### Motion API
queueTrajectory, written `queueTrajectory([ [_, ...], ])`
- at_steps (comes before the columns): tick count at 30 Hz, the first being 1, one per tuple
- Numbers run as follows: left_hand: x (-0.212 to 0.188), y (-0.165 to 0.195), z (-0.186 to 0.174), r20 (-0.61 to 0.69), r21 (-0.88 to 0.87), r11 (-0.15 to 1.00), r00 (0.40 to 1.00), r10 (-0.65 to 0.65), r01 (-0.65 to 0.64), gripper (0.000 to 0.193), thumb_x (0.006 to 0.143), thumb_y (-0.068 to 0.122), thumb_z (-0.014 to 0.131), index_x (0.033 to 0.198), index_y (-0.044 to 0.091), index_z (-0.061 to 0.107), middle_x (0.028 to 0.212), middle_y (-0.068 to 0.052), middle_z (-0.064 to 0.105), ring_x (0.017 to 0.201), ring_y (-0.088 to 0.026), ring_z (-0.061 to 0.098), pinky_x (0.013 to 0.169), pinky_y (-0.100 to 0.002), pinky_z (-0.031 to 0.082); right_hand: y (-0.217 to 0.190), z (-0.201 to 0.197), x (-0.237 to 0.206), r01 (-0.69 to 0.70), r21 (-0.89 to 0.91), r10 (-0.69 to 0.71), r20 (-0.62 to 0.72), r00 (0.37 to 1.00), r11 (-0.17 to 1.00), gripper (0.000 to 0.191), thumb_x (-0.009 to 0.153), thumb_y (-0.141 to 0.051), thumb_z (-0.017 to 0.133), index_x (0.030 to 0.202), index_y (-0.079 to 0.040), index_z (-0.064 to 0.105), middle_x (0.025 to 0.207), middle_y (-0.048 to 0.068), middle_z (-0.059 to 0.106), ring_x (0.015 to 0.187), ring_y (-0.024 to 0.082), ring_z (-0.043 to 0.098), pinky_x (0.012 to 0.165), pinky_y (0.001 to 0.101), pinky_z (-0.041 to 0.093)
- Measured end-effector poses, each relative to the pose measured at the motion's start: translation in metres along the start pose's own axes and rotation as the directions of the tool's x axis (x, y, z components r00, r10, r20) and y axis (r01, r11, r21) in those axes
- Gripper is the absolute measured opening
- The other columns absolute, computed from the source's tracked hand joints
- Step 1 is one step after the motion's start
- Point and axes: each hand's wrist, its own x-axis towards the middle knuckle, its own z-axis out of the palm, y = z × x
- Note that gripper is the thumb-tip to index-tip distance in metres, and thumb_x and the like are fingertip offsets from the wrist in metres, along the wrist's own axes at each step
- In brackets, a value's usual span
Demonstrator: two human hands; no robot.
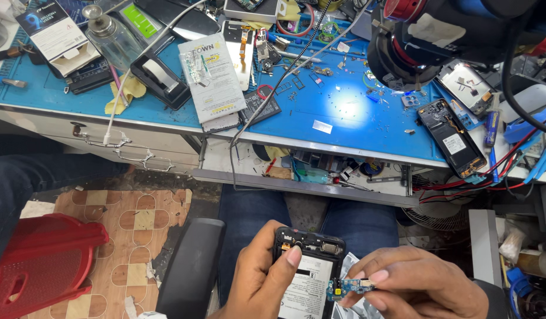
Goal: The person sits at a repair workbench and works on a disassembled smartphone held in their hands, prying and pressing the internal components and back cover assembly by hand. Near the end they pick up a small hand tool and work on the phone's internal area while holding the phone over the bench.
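Both hands sat low over the lap, close together. The left hand [258, 283] curled with its thumb pressed flat across the front and its fingers wrapped behind in a firm grip. The right hand [418, 286] lay knuckles up, its thumb and forefinger pinched shut at the tips.

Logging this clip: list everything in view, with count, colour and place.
Opened phone: one, black, left hand.
Small board: one, blue-green, right fingers.
Second opened phone: one, black, bench right.
Mat: one, blue, bench top.
Tape dispenser: one, black, bench left.
Bottle: one, clear, bench left.
Drawer: one, open, under bench.
Stool: one, red, floor left.
Left hand: grips phone.
Right hand: pinches board.
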Motion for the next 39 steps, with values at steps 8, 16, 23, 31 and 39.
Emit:
queueTrajectory([
  [8,-0.004,0.009,0.0,0.036,0.023,1.0,0.999,-0.005,0.004,0.03,0.104,0.019,0.052,0.124,-0.003,0.056,0.095,-0.006,0.072,0.089,-0.006,0.064,0.08,-0.027,0.054,-0.002,0.005,0.015,0.055,-0.107,-0.056,0.0,0.998,0.993,0.014,0.089,0.001,0.073,0.104,0.003,0.07,0.095,0.019,0.072,0.087,0.025,0.075,0.075,0.0347,0.063],
  [16,-0.011,0.006,0.0,0.009,0.216,0.976,1.0,0.006,-0.008,0.043,0.102,0.025,0.055,0.137,-0.001,0.048,0.089,-0.008,0.074,0.08,-0.006,0.066,0.072,-0.026,0.053,0.003,0.02,0.005,-0.097,0.027,0.101,-0.238,0.966,0.995,0.016,0.089,0.003,0.074,0.104,0.007,0.072,0.092,0.023,0.071,0.074,0.021,0.072,0.062,0.0321,0.062],
  [23,-0.014,0.002,0.002,0.0,0.269,0.963,1.0,0.024,-0.023,0.043,0.103,0.023,0.056,0.138,0.0,0.046,0.09,-0.009,0.073,0.081,-0.009,0.07,0.074,-0.03,0.057,-0.004,0.016,0.012,-0.183,-0.172,0.146,-0.21,0.967,0.968,0.02,0.084,0.003,0.076,0.104,0.006,0.074,0.096,0.024,0.074,0.078,0.022,0.075,0.063,0.0313,0.063],
  [31,-0.015,0.002,0.002,0.036,0.336,0.932,0.99,0.134,-0.138,0.044,0.105,0.02,0.055,0.14,-0.005,0.043,0.095,-0.016,0.075,0.083,-0.019,0.078,0.075,-0.036,0.061,-0.001,0.027,0.025,0.073,-0.593,-0.115,-0.034,0.993,0.802,0.024,0.078,-0.003,0.082,0.099,-0.008,0.073,0.097,0.007,0.076,0.09,0.018,0.071,0.078,0.0311,0.056],
  [39,-0.013,0.005,-0.003,0.097,0.36,0.914,0.982,0.164,-0.189,0.044,0.107,0.019,0.055,0.141,-0.006,0.041,0.095,-0.017,0.074,0.083,-0.021,0.078,0.075,-0.037,0.061,0.003,0.023,0.032,0.139,-0.597,-0.166,0.01,0.986,0.79,0.023,0.078,-0.003,0.082,0.098,-0.007,0.071,0.096,0.006,0.075,0.094,0.019,0.068,0.087,0.0333,0.054],
])
